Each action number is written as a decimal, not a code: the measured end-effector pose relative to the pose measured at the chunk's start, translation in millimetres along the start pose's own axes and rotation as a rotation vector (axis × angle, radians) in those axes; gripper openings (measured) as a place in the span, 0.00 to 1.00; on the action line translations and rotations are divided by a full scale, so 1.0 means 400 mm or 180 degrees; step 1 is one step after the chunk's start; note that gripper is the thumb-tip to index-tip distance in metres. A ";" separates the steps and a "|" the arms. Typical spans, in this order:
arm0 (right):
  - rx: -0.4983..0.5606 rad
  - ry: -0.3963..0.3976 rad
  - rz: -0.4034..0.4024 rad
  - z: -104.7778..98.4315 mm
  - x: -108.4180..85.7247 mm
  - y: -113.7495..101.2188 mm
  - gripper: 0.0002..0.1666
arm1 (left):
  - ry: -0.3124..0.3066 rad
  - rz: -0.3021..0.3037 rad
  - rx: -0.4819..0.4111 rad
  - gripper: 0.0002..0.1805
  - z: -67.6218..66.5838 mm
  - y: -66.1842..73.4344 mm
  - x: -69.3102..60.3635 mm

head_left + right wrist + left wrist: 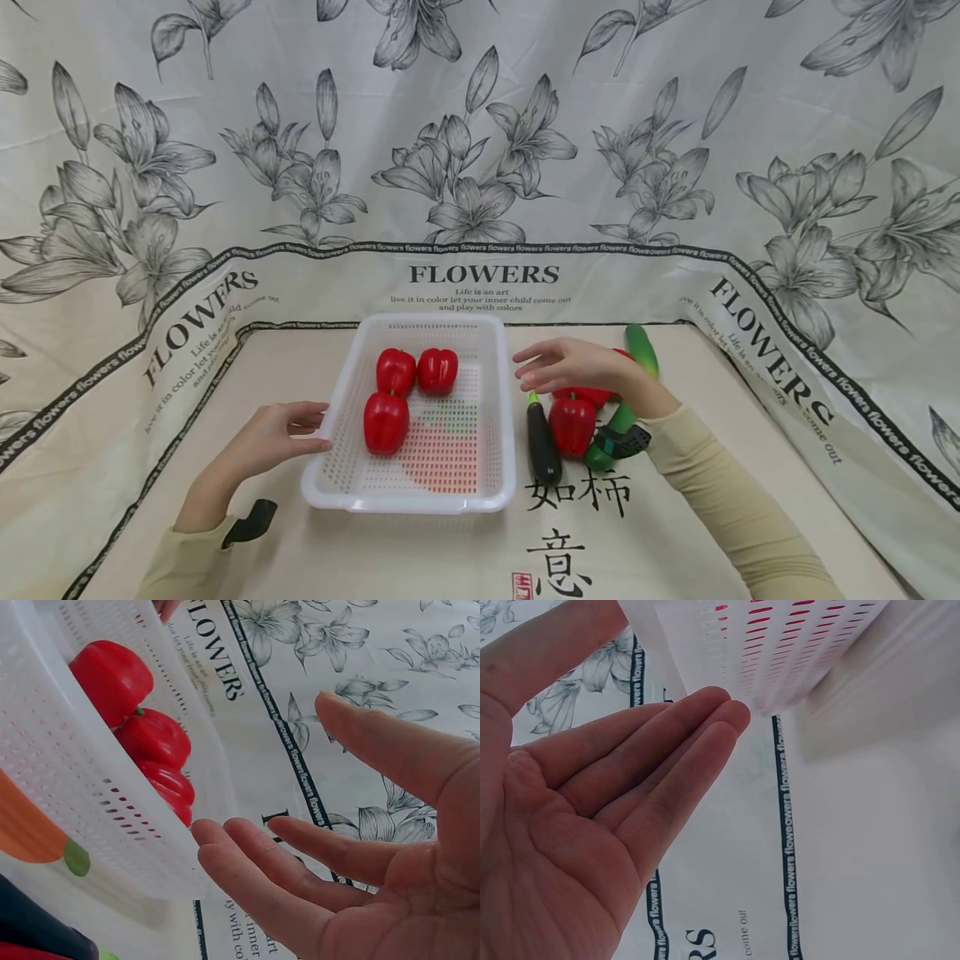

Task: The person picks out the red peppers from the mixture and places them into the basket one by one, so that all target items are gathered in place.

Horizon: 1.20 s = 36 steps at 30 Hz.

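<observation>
A white perforated plastic basket [408,502] holds three red bell peppers [386,423] in its left half. Beside its left wall is my left hand [281,433], fingers extended toward the rim. In the left wrist view the fingertips [731,720] come up close to the basket's side; whether they touch cannot be told. To the right of the basket hovers my right hand [573,365], fingers spread and holding nothing. Its fingertips [214,851] lie near the basket wall in the right wrist view, with contact unclear. Both palms face the basket.
Right of the basket, partly beneath my right arm, lie a dark eggplant [543,442], another red bell pepper [573,427], more red items and long green vegetables [641,350]. A flower-printed cloth [480,167] rises behind and at both sides of the table.
</observation>
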State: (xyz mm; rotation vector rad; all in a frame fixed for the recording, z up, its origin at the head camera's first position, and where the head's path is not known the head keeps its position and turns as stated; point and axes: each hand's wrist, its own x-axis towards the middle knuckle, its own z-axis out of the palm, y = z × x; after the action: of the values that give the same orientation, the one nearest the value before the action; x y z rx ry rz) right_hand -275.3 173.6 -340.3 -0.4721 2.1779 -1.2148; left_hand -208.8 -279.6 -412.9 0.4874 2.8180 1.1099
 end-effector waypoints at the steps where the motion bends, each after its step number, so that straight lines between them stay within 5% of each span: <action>1: 0.0021 0.0005 -0.0005 -0.003 -0.004 0.005 0.36 | 0.0002 0.0000 -0.0004 0.35 0.000 -0.001 0.000; 22: 0.0153 0.0247 0.0062 -0.043 -0.093 0.123 0.34 | 0.0014 -0.0007 -0.0042 0.36 0.002 -0.002 -0.004; 36: 0.0532 0.0555 0.0108 -0.044 -0.134 0.206 0.37 | 0.0004 0.0023 -0.0070 0.36 -0.001 -0.002 -0.003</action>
State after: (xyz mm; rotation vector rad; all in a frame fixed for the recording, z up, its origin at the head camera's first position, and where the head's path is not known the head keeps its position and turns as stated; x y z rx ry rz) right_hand -247.7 257.8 -386.1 -0.2670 2.1933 -1.4521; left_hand -208.0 -280.8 -413.2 0.4956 2.8043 1.1416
